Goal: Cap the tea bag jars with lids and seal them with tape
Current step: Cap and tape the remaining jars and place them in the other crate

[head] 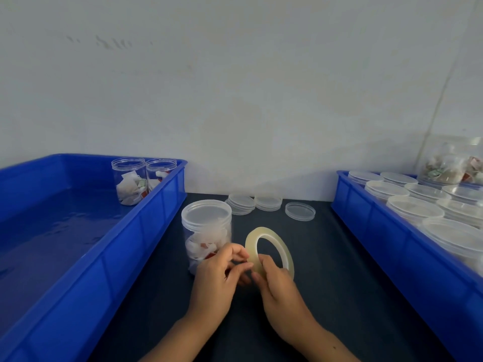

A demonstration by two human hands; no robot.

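A person sits at a dark table (326, 270), both bare forearms reaching in from six o'clock. The right hand (277, 280) grips a roll of clear tape (271, 246), thumb and fingers curled round its lower rim so the ring stands upright on edge just above the tabletop. The left hand (217, 278) meets it from the nine o'clock side, its fingertips bent and pinching at the roll's outer edge; whether a loose end of tape is caught between them is too fine to tell.

Just beside the left hand, toward eleven o'clock from it, stands a clear capped jar (206, 231) with tea bags inside and a lid already on top. The left hand's knuckles overlap its lower part in this view; I cannot tell whether they touch it.

Farther back on the table, at about twelve o'clock, lie a few loose lids (300, 210), two short stacks and a single one to their right.

A big blue bin (104, 257) fills the nine o'clock side. In its far corner stand two open jars (142, 178) holding tea bags, side by side and touching.

At three o'clock a second blue bin (392, 239) is packed with rows of stacked clear lids (415, 210). Behind them, at about two o'clock, a further jar of tea bags (454, 163) shows blurred against the pale wall (235, 87).
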